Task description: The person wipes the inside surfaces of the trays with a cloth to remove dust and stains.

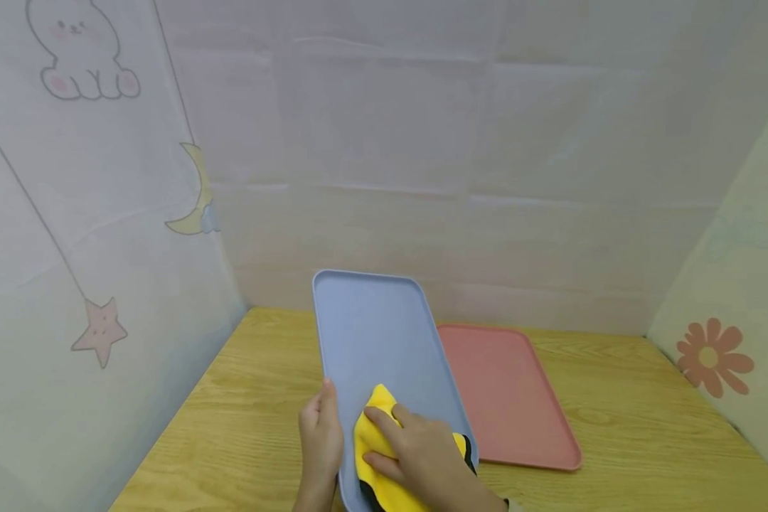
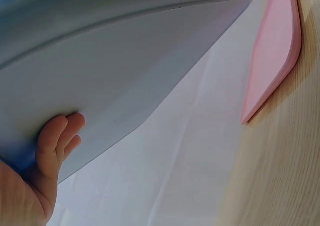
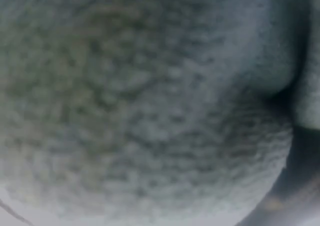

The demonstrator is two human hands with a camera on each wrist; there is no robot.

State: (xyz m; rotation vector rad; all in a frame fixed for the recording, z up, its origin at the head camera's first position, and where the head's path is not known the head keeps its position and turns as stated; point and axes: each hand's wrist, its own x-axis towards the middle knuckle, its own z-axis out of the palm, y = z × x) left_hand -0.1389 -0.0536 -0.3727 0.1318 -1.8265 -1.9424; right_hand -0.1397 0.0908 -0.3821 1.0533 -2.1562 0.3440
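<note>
A light blue rectangular tray [image 1: 377, 327] is raised at a slant above the table. My left hand [image 1: 321, 431] grips its left edge, thumb along the rim; the left wrist view shows the fingers [image 2: 52, 141] against the tray's underside [image 2: 110, 81]. On the tray's near part, my right hand [image 1: 422, 455] holds a yellow cloth [image 1: 366, 448] with black edging against the surface, fingers bent over it. Part of the cloth is hidden beneath that hand. In the right wrist view, a blurred greyish textured surface [image 3: 150, 111] fills most of the picture.
A pink tray [image 1: 512, 398] lies on the wood-grain table [image 1: 230, 419], behind and right of the blue one, which partly covers it in the head view. Pale hangings with printed figures stand at the back [image 1: 422, 128] and both sides.
</note>
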